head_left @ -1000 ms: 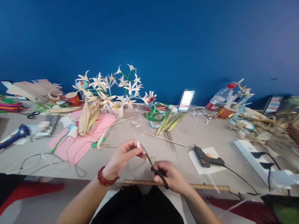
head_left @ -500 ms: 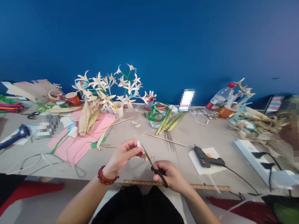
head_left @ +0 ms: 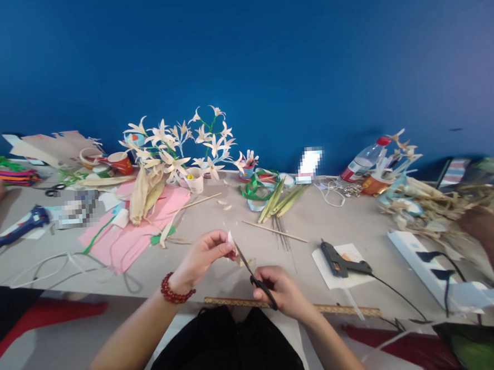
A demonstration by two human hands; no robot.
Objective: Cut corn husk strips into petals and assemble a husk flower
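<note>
Between the thumb and fingers of my left hand (head_left: 213,248) is a small pale piece of husk (head_left: 230,240). A red bead bracelet (head_left: 176,290) circles that wrist. My right hand (head_left: 281,292) is closed round the black handles of a pair of scissors (head_left: 264,291). Their blades point up and left and meet the pale piece at my left fingertips; I cannot tell how far apart the blades are. Behind my hands, a thin wooden stick (head_left: 275,231) and green-yellow leaf strips (head_left: 273,203) with dark wires (head_left: 281,233) lie on the table.
White husk flowers (head_left: 173,150) stand in cups at the back. A corn husk bundle (head_left: 145,197) rests on pink paper (head_left: 165,223). Right of me are a black glue gun (head_left: 344,261) and a power strip (head_left: 417,269). Other people's hands (head_left: 481,226) show at both sides.
My two hands, the scissors and the pale piece have hardly moved. At the left edge another person's hand reaches farther in; at the right, another person's hands are now over the dry husks.
</note>
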